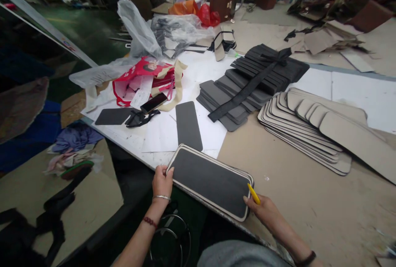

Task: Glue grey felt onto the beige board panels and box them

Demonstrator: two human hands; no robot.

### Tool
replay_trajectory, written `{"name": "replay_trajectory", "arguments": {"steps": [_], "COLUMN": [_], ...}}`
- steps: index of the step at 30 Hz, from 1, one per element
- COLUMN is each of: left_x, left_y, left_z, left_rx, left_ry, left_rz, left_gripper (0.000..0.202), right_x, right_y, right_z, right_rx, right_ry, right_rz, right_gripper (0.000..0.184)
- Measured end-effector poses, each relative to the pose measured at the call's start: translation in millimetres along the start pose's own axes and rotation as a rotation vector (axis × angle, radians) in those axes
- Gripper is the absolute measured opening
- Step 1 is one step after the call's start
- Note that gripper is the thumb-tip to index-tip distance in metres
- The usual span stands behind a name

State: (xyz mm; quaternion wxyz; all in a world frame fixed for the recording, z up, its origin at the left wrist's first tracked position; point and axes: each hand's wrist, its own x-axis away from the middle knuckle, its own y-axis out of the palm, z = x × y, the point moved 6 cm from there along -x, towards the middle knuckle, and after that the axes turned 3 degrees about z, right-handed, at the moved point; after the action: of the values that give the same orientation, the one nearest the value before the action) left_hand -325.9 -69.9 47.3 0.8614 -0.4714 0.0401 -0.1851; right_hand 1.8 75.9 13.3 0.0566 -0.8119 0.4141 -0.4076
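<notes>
At the table's front edge lies a small stack of rounded panels with pale rims, topped by a dark grey piece. My left hand is closed on the stack's left end, thumb on top. At the right end, my right hand holds a slim yellow tool, pen-like in shape; its exact kind is unclear. The thumb of this hand touches the corner of the top panel. Just behind the stack, a single dark grey panel rests on white paper.
Fanned beige panels lie to the right. Behind them are piled dark grey panels with a black strap across. A red bag, a phone and plastic bags sit at left. Brown cases stand farther back.
</notes>
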Motion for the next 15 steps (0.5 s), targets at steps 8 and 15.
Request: {"name": "replay_trajectory", "arguments": {"steps": [8,15], "left_x": [-7,-12], "left_y": [7.0,12.1], "left_z": [-13,-19], "left_rx": [0.080,0.132], "left_ry": [-0.049,-0.079], "left_rz": [-0.043,-0.062], "left_gripper": [0.034,0.039], "right_x": [6,4], "right_y": [4,4], "right_z": [-6,1], "right_rx": [-0.117,-0.022], "right_ry": [0.060,0.052], "right_rz": [-0.088,-0.083], "right_gripper": [0.027,0.028]}}
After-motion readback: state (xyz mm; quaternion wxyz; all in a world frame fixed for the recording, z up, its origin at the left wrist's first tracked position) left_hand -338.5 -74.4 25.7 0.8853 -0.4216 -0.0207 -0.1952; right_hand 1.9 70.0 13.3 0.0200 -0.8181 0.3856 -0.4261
